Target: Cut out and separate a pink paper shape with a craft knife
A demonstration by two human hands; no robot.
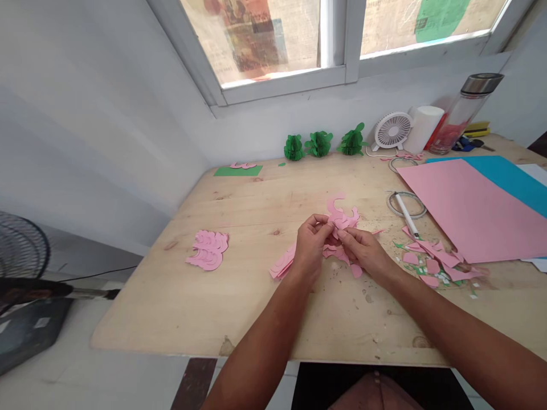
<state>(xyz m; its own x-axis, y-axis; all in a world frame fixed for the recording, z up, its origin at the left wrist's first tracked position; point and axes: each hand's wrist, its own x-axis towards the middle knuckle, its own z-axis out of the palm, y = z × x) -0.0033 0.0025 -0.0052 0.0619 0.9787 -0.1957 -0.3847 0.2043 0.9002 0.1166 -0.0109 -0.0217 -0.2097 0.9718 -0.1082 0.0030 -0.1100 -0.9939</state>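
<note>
Both hands meet over the middle of the wooden table. Pinched between the fingers of my left hand (313, 239) and my right hand (363, 249) is a pink paper cutout (341, 215) with curved, scalloped edges. Its lower part is hidden behind the fingertips. Beneath and beside my left hand lies a pink paper strip (283, 263), seemingly folded or layered. Pink scraps (339, 254) show on the table between the two hands. Farther left rests a stack of scalloped pink cutouts (208, 249).
Three green paper figures (318, 144) stand by the wall, near a small white fan (392, 131) and a glass bottle (468, 114). At right are pink sheets (478, 210), a white pen (405, 213) and paper offcuts (436, 262). A green strip (237, 171) lies back left.
</note>
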